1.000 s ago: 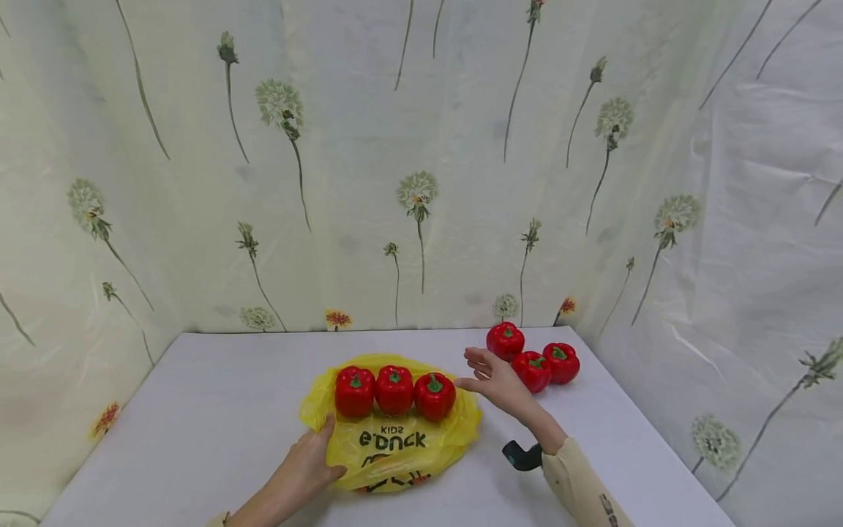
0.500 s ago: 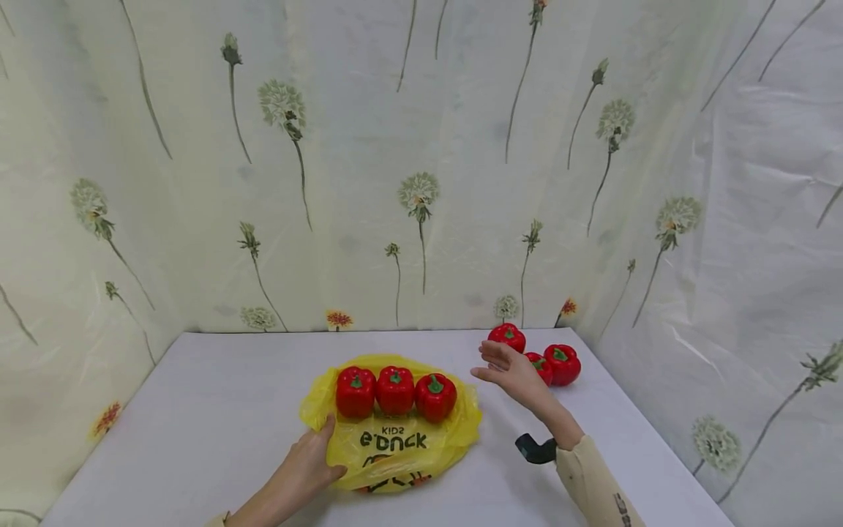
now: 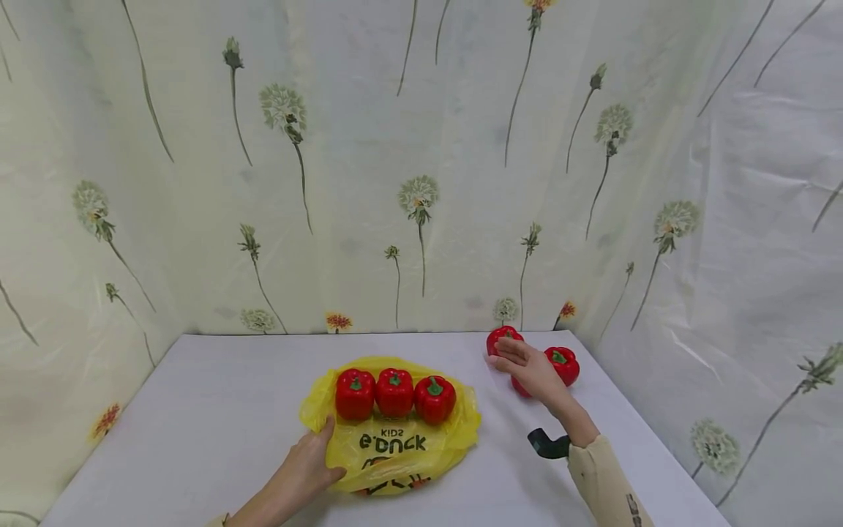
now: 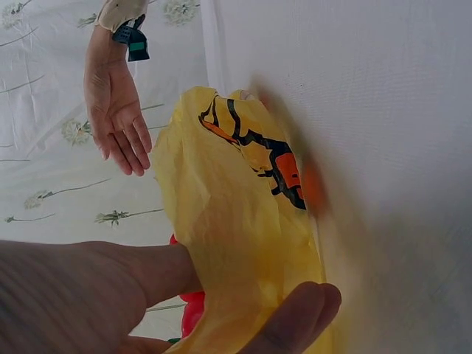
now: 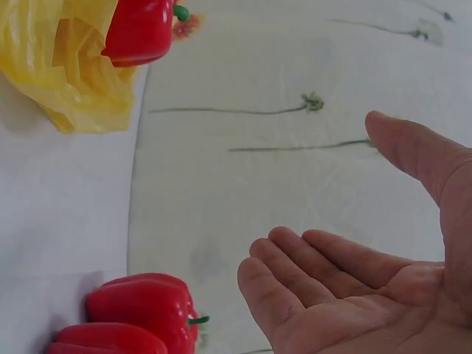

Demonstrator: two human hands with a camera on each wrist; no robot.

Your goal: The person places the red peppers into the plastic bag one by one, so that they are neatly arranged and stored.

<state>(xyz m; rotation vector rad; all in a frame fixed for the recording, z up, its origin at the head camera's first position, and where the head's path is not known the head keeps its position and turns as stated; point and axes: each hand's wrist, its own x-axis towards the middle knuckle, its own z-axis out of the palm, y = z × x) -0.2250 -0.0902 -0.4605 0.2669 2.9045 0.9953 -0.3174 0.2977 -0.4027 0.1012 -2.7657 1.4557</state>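
Note:
My left hand [image 3: 306, 460] grips the left side of a yellow plastic bag [image 3: 395, 468] printed with dark lettering. In the left wrist view, the bag [image 4: 228, 206] hides part of that hand's fingers. Three red bell peppers, the middle one [image 3: 394, 393] among them, sit in a row at the bag's far part. My right hand [image 3: 530, 369] hovers over a second group of red bell peppers at the back right, fingers extended and holding nothing. It partly hides the back pepper [image 3: 502, 337] and the front one [image 3: 519, 388]; the right pepper [image 3: 565, 364] shows more fully.
The white table [image 3: 217, 410] runs back to a curtain [image 3: 356, 183] printed with dandelions, which also encloses both sides. A dark camera mount [image 3: 548, 444] sticks out from the right wrist.
My right hand has moved right, away from the bag, to above the loose bell peppers. The left hand and the bag have stayed in place.

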